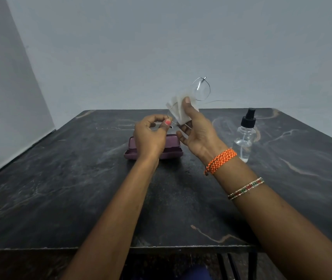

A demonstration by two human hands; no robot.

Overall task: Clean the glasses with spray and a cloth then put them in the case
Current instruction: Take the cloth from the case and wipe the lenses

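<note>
Left hand (151, 134): fingers curled, pinching the lower rim of the glasses (200, 89) above the desk (60, 188).
Case (173, 150): purple, open, lies under the hands.
Right hand (197, 134): presses the white cloth (178, 110) on one lens.
Spray bottle (244, 136): stands at right.
Progress: wiping seems underway; casing remains.
Glasses: thin wire frame, clear lenses.

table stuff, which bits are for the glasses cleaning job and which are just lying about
For the job:
glasses
cloth
spray bottle
purple case, open

Just there:
nothing loose; only the orange wristband and bangle on the right wrist
</note>
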